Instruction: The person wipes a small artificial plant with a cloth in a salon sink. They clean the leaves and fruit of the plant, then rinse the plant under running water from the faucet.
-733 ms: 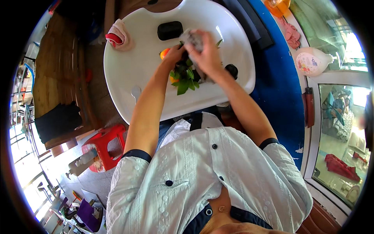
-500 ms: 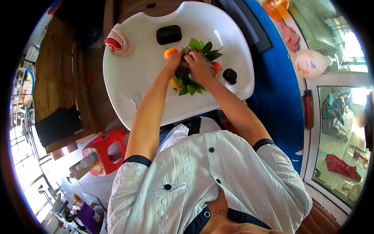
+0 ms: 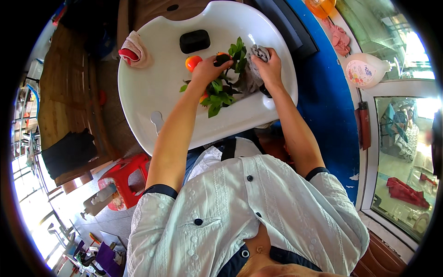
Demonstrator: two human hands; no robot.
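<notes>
In the basin (image 3: 147,87), right of centre, the plant (image 3: 218,98) slants lengthwise from near the front edge toward the far right corner. The left hand (image 3: 210,70) curls over it, exact grip unclear; the right hand (image 3: 271,66) pinches a cloth (image 3: 251,76).

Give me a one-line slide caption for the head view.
Over a white basin: left hand at leafy sprigs with orange fruit, right hand holding a grey cloth.

White basin (image 3: 150,87): glossy, notched
Pink-and-red cloth (image 3: 136,48): bunched at left rim
Black block (image 3: 194,41): near far edge
Leafy fruited sprig (image 3: 220,98): around middle
</notes>
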